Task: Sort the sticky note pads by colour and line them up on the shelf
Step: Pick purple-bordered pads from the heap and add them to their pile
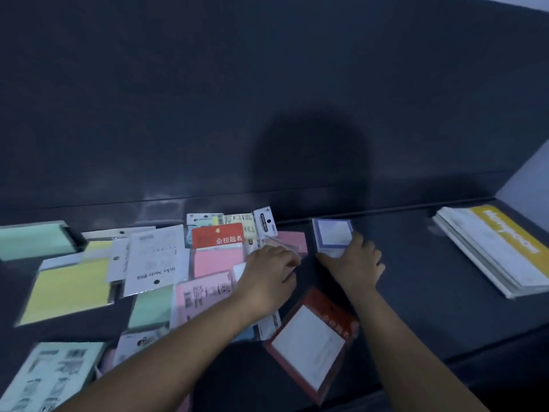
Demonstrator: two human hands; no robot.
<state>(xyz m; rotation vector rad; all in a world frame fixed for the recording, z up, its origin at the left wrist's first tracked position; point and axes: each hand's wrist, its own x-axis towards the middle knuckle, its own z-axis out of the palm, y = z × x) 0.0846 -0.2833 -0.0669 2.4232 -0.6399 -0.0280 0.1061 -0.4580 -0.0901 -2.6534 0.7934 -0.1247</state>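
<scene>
We see paper sticky note pads [68, 288] in glossy clear plastic on a smooth, faintly sheened dark shelf [416, 278]; right of the pads, matt paper booklets [490, 251].

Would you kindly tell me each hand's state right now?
Left hand: fingers curled over the pile; grip cannot be told.
Right hand: grips the blue-bordered pad.

Yellow-banded paper stack [494, 252], far right

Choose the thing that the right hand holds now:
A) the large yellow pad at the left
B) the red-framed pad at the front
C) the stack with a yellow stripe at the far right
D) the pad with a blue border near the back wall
D: the right hand grips the blue-bordered pad by its near edge.
</scene>
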